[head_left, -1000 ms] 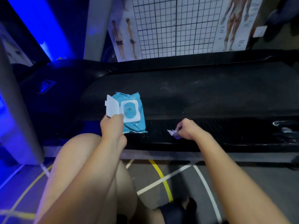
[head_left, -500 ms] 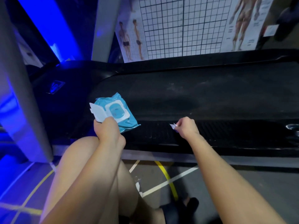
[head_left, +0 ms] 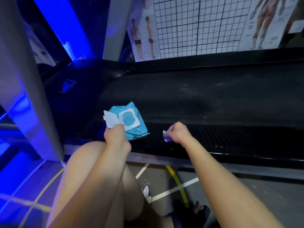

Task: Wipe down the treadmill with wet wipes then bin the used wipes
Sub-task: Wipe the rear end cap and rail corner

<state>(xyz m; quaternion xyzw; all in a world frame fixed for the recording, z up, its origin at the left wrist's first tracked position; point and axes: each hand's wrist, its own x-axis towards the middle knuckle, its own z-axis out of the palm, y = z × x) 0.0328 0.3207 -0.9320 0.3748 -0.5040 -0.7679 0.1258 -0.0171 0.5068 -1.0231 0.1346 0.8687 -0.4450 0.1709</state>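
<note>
The black treadmill spans the view, its belt matte and dusty, its near side rail ribbed. The left hand grips a soft teal wipes pack over that rail, white flip lid open; its contents are hidden. The right hand pinches a small crumpled wipe against the rail.
</note>
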